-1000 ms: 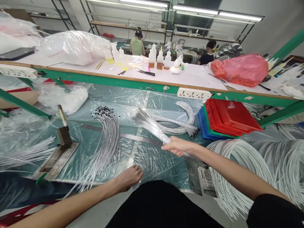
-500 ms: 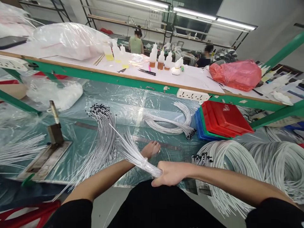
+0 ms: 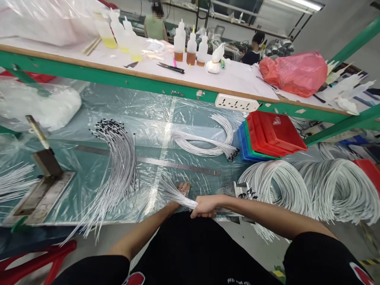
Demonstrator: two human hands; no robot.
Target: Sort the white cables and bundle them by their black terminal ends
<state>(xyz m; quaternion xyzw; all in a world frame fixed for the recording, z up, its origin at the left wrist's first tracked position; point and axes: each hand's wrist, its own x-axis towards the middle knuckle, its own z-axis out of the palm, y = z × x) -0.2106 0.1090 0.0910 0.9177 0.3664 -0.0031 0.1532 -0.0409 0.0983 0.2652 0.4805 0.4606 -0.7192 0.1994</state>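
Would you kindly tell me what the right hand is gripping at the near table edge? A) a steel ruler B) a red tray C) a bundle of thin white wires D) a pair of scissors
C: the right hand is closed around a bundle of thin white wires that fans out to the left, while the ruler lies flat on the table beyond it.

Desk [image 3: 97, 166]: green surface under clear, glossy, wrinkled plastic sheet [image 3: 148, 114]. Ruler [image 3: 154, 161]: dull grey metal, smooth. Wires [image 3: 118, 174]: white, smooth plastic sheath, black tips. Trays [image 3: 270, 136]: glossy red, green and blue plastic. Bag [image 3: 293, 73]: thin, crinkled red plastic. Shelf [image 3: 243, 89]: matt white top, green painted edge.
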